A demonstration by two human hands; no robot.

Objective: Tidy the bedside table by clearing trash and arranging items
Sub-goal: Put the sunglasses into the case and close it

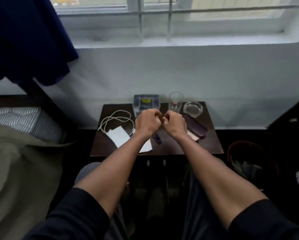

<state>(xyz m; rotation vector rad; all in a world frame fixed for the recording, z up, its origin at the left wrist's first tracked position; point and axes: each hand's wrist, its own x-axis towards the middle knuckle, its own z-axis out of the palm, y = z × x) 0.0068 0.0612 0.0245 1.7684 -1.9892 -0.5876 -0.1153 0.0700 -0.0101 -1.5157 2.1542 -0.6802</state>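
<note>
A small dark bedside table (209, 144) stands against the wall. On it lie a coiled white cable (115, 118), white paper pieces (118, 135), a purple pen (157, 137) and a dark purple case (196, 126). At the back stand a grey organiser box (146, 101), an empty drinking glass (175, 101) and a glass ashtray (193, 109). My left hand (147, 122) and my right hand (174, 124) hover side by side over the table's middle, both curled into fists, knuckles nearly touching. Nothing shows in either fist.
A bed with striped sheet (22, 122) and beige blanket (15, 170) lies to the left. A red-rimmed waste basket (232, 149) holding trash sits on the floor to the right. A dark curtain (23, 40) hangs at upper left below the window sill (180, 40).
</note>
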